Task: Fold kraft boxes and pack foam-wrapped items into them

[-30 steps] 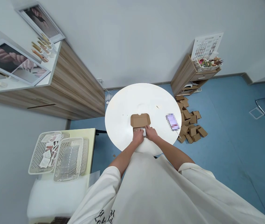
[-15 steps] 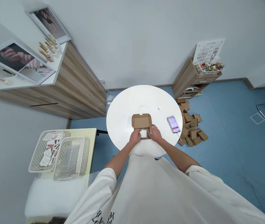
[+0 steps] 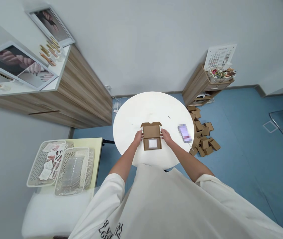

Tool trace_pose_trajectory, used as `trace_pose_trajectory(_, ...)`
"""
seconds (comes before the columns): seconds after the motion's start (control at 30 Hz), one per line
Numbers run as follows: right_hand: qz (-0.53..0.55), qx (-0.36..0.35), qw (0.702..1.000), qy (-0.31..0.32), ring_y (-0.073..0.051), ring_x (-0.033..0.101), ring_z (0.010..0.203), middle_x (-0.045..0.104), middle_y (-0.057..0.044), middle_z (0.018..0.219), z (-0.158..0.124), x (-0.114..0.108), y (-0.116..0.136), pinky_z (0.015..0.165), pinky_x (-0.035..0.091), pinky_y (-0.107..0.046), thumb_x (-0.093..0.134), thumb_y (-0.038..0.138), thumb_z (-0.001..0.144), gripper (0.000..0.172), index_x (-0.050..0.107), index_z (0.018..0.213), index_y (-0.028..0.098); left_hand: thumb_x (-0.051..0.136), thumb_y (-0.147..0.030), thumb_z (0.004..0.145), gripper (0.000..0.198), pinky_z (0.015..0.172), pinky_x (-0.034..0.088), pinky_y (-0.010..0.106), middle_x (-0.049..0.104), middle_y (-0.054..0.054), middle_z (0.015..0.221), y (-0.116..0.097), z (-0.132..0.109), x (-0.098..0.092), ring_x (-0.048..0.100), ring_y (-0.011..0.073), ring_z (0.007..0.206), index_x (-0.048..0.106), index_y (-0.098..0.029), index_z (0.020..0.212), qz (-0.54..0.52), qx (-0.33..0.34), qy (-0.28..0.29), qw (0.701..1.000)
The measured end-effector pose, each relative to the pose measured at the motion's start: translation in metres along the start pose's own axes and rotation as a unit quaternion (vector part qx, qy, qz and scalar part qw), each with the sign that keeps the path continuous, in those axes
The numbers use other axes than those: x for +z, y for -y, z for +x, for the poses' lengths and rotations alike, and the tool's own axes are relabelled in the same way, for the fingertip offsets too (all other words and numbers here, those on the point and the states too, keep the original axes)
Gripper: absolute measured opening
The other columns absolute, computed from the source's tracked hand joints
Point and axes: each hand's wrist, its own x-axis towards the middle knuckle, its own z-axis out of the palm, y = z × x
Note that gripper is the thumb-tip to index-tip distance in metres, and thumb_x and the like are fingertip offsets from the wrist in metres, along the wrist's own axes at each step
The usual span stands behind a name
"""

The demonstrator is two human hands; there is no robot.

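An open brown cardboard box (image 3: 152, 131) lies on the round white table (image 3: 131, 113), its lid raised on the far side. Inside its tray sits a flat white item (image 3: 153, 143). At the box's left side, near the lid hinge, is my left hand (image 3: 138, 136), fingers apart. My right hand (image 3: 165, 135) is at the opposite side of the lid, its fingers apart too. Both hands have their fingertips at the lid's edges, and neither is closed round anything.
A blurred purple object (image 3: 184, 132) lies on the table's right. Several brown boxes (image 3: 204, 143) are piled on the floor beyond it. Two white baskets (image 3: 71, 171) stand on a side table at left. A wooden cabinet (image 3: 86, 93) rises at the back left.
Both hands have moved out of the box's tray and up to the sides of its lid. The white item now shows whole. The view has shifted slightly.
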Motion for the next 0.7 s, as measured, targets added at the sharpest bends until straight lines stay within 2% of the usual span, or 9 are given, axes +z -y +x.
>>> trace_pose_trajectory(0.13,0.072,0.029,0.996,0.032,-0.024,0.059,0.123,0.056,-0.01,0.144,-0.008,-0.006,0.006,0.101,0.048,-0.04,0.023,0.071,0.097,0.072,0.041,0.151,0.026,0.025,-0.078,0.091,0.073,0.084,0.047,0.036,0.06,0.012,0.138,-0.003,-0.005,-0.009,0.063,0.0249,0.112,0.049,-0.025,0.135,-0.01,-0.01,0.029,0.999)
trace_pose_trajectory(0.27,0.103,0.023,0.991,0.08,-0.024,0.057,0.127,0.055,-0.01,0.145,-0.012,-0.014,0.013,0.104,0.047,-0.04,0.016,0.076,0.094,0.08,0.033,0.156,0.028,0.017,-0.082,0.089,0.08,0.088,0.048,0.036,0.059,0.01,0.14,-0.008,-0.008,-0.018,0.061,0.0256,0.118,0.054,-0.027,0.134,-0.007,0.022,0.062,0.998)
trace_pose_trajectory(0.4,0.058,0.008,0.993,0.098,-0.026,0.055,0.128,0.053,-0.01,0.146,-0.016,-0.016,0.016,0.105,0.046,-0.039,0.021,0.077,0.093,0.079,0.048,0.147,0.027,0.02,-0.08,0.091,0.077,0.091,0.05,0.035,0.063,0.01,0.134,-0.005,-0.007,-0.02,0.061,0.0254,0.118,0.063,-0.024,0.121,0.021,0.069,0.053,0.996)
trace_pose_trajectory(0.53,-0.042,-0.035,0.993,0.104,-0.028,0.054,0.128,0.059,-0.009,0.139,-0.021,-0.009,0.003,0.109,0.042,-0.04,0.031,0.074,0.094,0.07,0.065,0.129,0.023,0.045,-0.063,0.091,0.049,0.094,0.05,0.037,0.067,0.009,0.125,0.015,-0.009,-0.018,0.063,0.0261,0.113,0.066,-0.022,0.11,0.13,0.094,0.028,0.987)
trace_pose_trajectory(0.6,-0.119,-0.068,0.985,0.106,-0.028,0.052,0.129,0.06,-0.008,0.138,-0.024,-0.005,-0.01,0.111,0.039,-0.041,0.039,0.069,0.094,0.063,0.068,0.124,0.023,0.057,-0.047,0.087,0.036,0.102,0.046,0.039,0.062,0.008,0.134,0.029,-0.012,-0.017,0.058,0.0275,0.123,0.065,-0.023,0.113,0.206,0.125,0.015,0.97)
trace_pose_trajectory(0.7,-0.24,-0.085,0.965,0.064,-0.029,0.045,0.136,0.05,-0.009,0.148,-0.028,0.002,-0.032,0.115,0.033,-0.042,0.055,0.059,0.091,0.052,0.066,0.127,0.023,0.065,-0.031,0.081,0.039,0.115,0.034,0.043,0.045,0.009,0.153,0.052,-0.019,-0.015,0.039,0.0303,0.142,0.064,-0.024,0.119,0.304,0.173,-0.026,0.936)
